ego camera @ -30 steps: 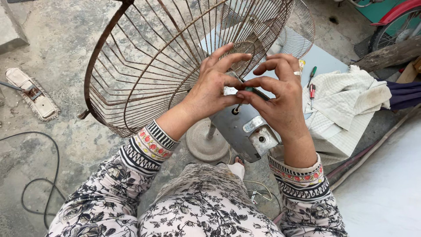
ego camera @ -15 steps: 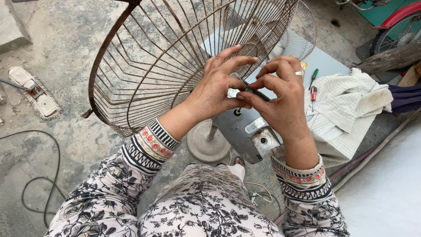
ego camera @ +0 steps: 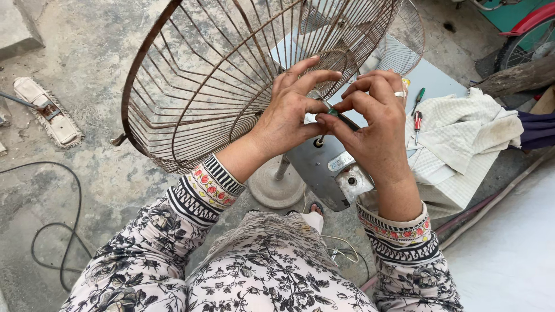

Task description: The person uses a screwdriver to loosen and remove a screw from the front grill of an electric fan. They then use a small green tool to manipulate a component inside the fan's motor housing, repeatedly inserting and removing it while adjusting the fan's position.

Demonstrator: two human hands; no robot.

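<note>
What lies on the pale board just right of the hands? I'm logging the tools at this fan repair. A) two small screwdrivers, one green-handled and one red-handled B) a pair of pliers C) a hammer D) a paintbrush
A: two small screwdrivers, a green-handled screwdriver and a red-handled screwdriver, lie on the pale board beside the white cloth, just past the right hand.

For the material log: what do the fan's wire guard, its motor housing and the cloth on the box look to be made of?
Wire guard: metal wire, brown with rust. Motor housing: smooth grey casing, probably painted metal, possibly plastic. Cloth: off-white woven fabric with a waffle texture, crumpled, likely cotton.
</note>
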